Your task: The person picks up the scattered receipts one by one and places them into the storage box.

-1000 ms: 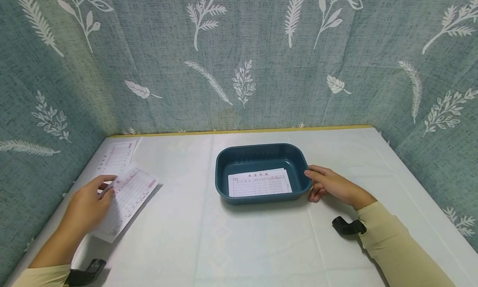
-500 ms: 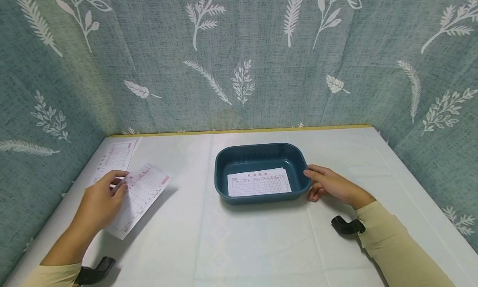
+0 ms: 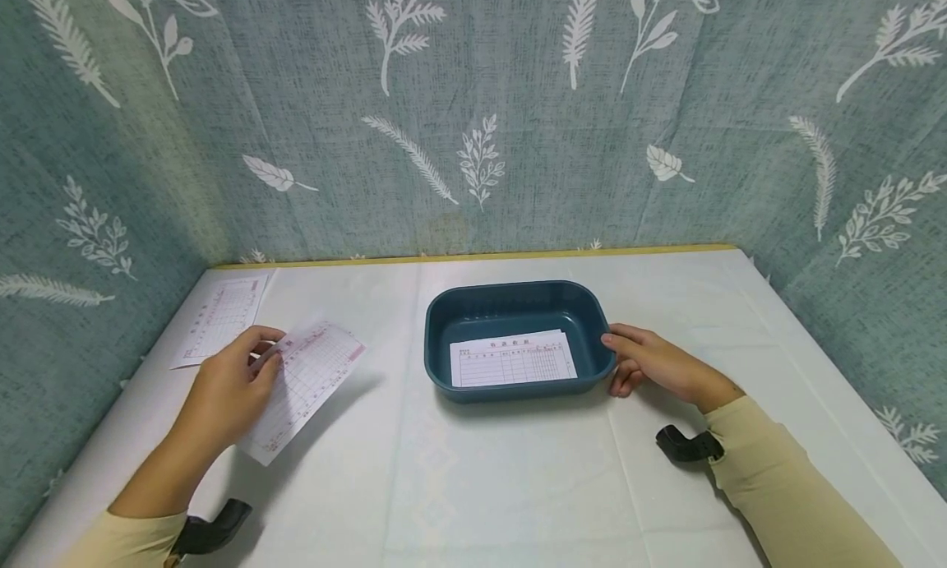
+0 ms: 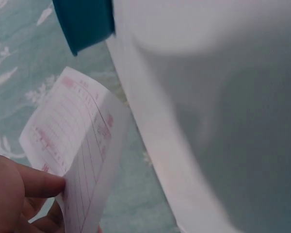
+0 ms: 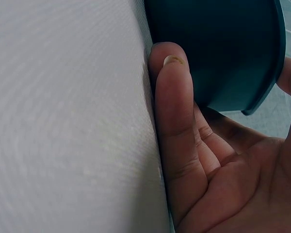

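Observation:
In the head view my left hand (image 3: 240, 387) pinches a printed paper form (image 3: 307, 383) by its left side, between thumb and fingers. Red print and grid lines cover the sheet, which is held above the tabletop and casts a shadow to its right. It bends lengthwise in the left wrist view, the thumb (image 4: 46, 183) pressing on its face. At the right end of a dark teal plastic basin (image 3: 510, 395), my right hand (image 3: 658, 367) grips the wall, thumb at the rim and fingers low along the outside. More printed forms (image 3: 514, 361) lie flat in the basin.
Another printed form (image 3: 222, 313) lies on the white-covered table (image 3: 473, 486) at the far left corner. Patterned cloth (image 3: 473, 140) walls the table off at the back and both sides. Each wrist wears a black mount (image 3: 214, 528).
My left hand has carried the paper form to the right and slightly away from me, uncovering more of the form at the corner. My right hand and the basin have stayed in place.

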Motion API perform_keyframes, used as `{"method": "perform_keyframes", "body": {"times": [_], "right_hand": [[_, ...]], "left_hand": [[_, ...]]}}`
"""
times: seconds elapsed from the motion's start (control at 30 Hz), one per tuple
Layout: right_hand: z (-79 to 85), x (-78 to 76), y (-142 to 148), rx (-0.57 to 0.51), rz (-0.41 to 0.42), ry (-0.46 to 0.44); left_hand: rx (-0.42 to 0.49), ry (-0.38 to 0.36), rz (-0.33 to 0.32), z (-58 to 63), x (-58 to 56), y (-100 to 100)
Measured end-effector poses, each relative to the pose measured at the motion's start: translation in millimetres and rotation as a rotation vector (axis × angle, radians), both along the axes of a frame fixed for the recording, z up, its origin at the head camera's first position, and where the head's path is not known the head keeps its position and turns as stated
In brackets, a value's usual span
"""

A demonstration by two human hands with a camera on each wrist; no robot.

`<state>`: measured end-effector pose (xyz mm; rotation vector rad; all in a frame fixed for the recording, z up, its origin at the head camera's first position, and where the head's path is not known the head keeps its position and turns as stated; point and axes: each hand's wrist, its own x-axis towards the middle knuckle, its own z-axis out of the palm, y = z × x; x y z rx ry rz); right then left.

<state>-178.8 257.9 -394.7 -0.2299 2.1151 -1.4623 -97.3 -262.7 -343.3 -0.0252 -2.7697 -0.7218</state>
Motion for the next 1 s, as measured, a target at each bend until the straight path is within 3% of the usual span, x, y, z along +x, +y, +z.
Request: {"method": "perform_keyframes", "body": {"times": [0.37,0.6,1.0], "right_hand": [[1.3,1.2,-0.2,0.002,-0.006,-0.004],[1.2,-0.3,-1.0,-0.001,0.0,0.002],[0.6,-0.1,-0.2,-0.002,0.004,0.005]], "left_hand": [[0.005,0.029,-0.085,3.2,-5.7,22.9],[0.017,0.052,-0.107,6.4,-6.7,36.7],[0.041,0.028,-0.162,4.4,-13.8,58.5]]}}
